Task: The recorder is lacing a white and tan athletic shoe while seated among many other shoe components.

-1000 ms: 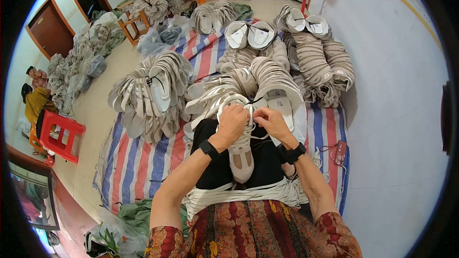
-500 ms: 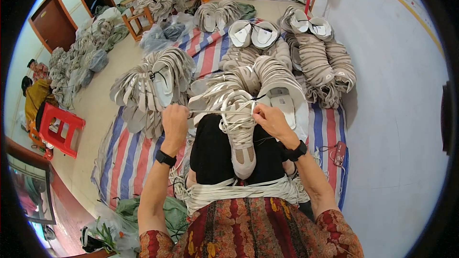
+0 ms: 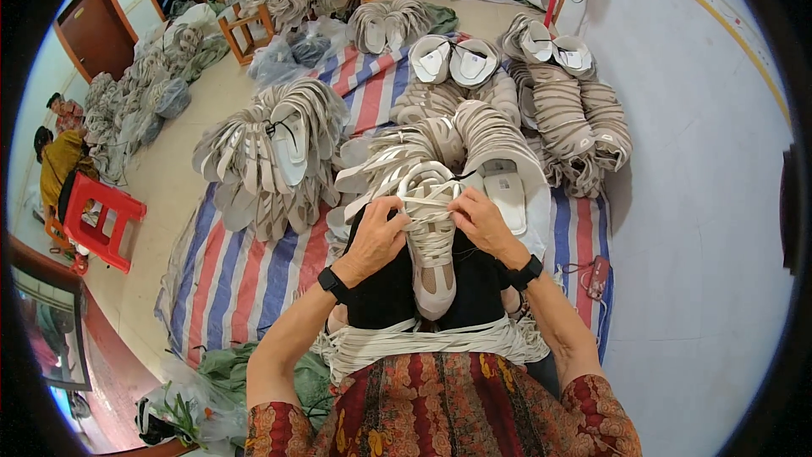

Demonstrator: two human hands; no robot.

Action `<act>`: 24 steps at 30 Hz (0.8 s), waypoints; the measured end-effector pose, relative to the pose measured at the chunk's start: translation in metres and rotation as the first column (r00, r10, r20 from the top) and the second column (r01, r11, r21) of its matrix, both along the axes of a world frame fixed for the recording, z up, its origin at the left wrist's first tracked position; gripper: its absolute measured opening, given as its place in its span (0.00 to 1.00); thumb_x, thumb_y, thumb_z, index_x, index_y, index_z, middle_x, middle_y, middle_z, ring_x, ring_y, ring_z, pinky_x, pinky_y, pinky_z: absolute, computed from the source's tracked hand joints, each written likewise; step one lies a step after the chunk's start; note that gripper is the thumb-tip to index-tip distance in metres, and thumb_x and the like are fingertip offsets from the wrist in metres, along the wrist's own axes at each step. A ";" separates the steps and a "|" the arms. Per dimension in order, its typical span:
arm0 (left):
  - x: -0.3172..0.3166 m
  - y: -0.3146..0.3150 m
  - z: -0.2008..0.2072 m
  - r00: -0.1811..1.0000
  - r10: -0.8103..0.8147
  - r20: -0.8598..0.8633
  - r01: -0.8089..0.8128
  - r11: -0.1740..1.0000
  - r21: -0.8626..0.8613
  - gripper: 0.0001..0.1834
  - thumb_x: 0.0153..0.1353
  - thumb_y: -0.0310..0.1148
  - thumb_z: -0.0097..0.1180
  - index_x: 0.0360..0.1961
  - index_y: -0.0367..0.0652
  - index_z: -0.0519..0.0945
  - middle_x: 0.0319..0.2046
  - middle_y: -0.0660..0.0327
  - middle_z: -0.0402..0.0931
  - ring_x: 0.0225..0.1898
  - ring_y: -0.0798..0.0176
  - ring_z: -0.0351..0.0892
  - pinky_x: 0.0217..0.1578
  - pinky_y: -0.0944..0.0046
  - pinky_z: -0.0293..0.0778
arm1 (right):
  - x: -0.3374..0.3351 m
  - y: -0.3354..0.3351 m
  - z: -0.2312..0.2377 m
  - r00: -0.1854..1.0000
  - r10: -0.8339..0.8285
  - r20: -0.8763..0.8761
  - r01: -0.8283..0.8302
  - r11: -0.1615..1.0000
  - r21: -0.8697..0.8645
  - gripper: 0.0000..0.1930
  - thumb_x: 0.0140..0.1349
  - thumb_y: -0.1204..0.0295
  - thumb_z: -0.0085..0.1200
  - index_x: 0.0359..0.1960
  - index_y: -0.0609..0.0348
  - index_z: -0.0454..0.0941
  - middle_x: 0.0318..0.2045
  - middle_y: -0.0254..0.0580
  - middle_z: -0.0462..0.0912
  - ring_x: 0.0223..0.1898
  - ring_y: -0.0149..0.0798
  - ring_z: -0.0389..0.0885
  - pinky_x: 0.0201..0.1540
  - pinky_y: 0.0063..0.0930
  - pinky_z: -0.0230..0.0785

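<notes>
A beige and white shoe upper (image 3: pixel 435 283) rests toe toward me between my black-trousered knees. White shoelace (image 3: pixel 431 224) crosses its front in several rows. At the upper's left edge, near the top rows, my left hand (image 3: pixel 376 237) is closed with thumb and fingertips pinched together on the lace. My right hand (image 3: pixel 486 222) pinches at the opposite edge, its fingertips on the lace by the eyelets. The exact lace ends between the fingers are too small to make out. A bundle of loose white laces (image 3: pixel 423 343) lies across my lap.
Strung stacks of shoe uppers (image 3: pixel 279 140) stand ahead on a striped sheet (image 3: pixel 245 279), with more uppers (image 3: pixel 571 110) by the right wall. A red device with a cord (image 3: pixel 598 278) lies at right. A red stool (image 3: pixel 103 218) and people (image 3: pixel 63 156) are at left.
My left hand has come in from the left, where it held a lace stretched out, to the shoe upper's left edge. My right hand stays at the right edge, shifted slightly.
</notes>
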State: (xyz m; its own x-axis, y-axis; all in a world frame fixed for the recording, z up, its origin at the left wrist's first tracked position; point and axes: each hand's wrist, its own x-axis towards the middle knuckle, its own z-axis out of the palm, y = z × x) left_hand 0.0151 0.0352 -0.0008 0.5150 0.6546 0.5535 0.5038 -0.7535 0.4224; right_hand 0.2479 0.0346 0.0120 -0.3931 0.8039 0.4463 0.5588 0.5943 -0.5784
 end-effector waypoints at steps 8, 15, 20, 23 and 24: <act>-0.004 -0.002 0.001 0.997 0.036 -0.065 -0.033 0.998 0.056 0.11 0.41 0.23 0.56 0.29 0.38 0.71 0.41 0.52 0.64 0.45 0.47 0.64 0.46 0.53 0.62 | -0.018 -0.048 0.020 0.953 -0.020 0.302 0.033 0.999 -0.040 0.10 0.49 0.72 0.52 0.30 0.62 0.67 0.30 0.47 0.66 0.28 0.50 0.73 0.28 0.40 0.67; 0.004 -0.032 0.019 0.993 0.053 -0.101 -0.047 0.997 0.061 0.06 0.44 0.26 0.56 0.25 0.39 0.72 0.41 0.53 0.63 0.48 0.47 0.60 0.48 0.51 0.57 | -0.013 -0.037 0.026 0.971 -0.025 0.238 0.030 0.999 -0.019 0.11 0.45 0.75 0.55 0.30 0.63 0.66 0.33 0.46 0.66 0.34 0.47 0.72 0.32 0.37 0.67; 0.011 -0.042 0.018 0.990 0.061 -0.126 -0.051 0.995 0.084 0.07 0.44 0.26 0.57 0.26 0.39 0.73 0.42 0.55 0.63 0.48 0.50 0.61 0.49 0.53 0.56 | -0.020 -0.039 0.021 0.978 -0.031 0.204 0.024 0.999 0.041 0.11 0.45 0.75 0.55 0.31 0.63 0.68 0.36 0.46 0.67 0.35 0.47 0.72 0.34 0.36 0.67; 0.003 -0.041 0.013 0.996 0.050 -0.074 -0.052 0.999 -0.018 0.13 0.44 0.25 0.59 0.34 0.39 0.73 0.44 0.53 0.63 0.49 0.50 0.61 0.50 0.54 0.57 | -0.021 -0.040 0.022 0.997 -0.033 0.065 0.039 0.994 -0.098 0.11 0.47 0.75 0.54 0.32 0.63 0.69 0.36 0.46 0.68 0.34 0.49 0.72 0.34 0.36 0.66; 0.000 -0.042 0.012 0.996 0.049 -0.071 -0.051 0.998 -0.022 0.13 0.44 0.25 0.59 0.34 0.39 0.73 0.44 0.53 0.63 0.49 0.50 0.61 0.50 0.54 0.57 | -0.023 -0.040 0.026 0.997 -0.033 0.068 0.040 0.994 -0.102 0.11 0.47 0.75 0.54 0.32 0.63 0.69 0.36 0.46 0.68 0.34 0.49 0.72 0.34 0.36 0.66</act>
